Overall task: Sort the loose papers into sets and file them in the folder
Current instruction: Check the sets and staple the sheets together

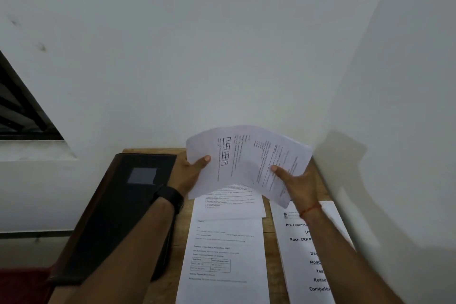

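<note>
The held sheets (246, 155) are in the air above the far end of the wooden worktop (267, 222), fanned a little apart, with the print turned sideways. The left hand (193, 174) pinches their left edge, thumb on top and the other fingers hidden below. The right hand (297, 184) pinches the right side in the same way.

The step seems to be deciding which set each page belongs to. To do it well, the person should loosen the pinch, slide one sheet free with a thumb, and compare its heading with the piles below. These are the page with a small table (223, 254) in the middle, another printed sheet (229, 205) partly over its top, and the cover page (302, 249) at the right. The black folder (118, 205) lies closed at the left and needs opening only when the sets are complete.
</note>
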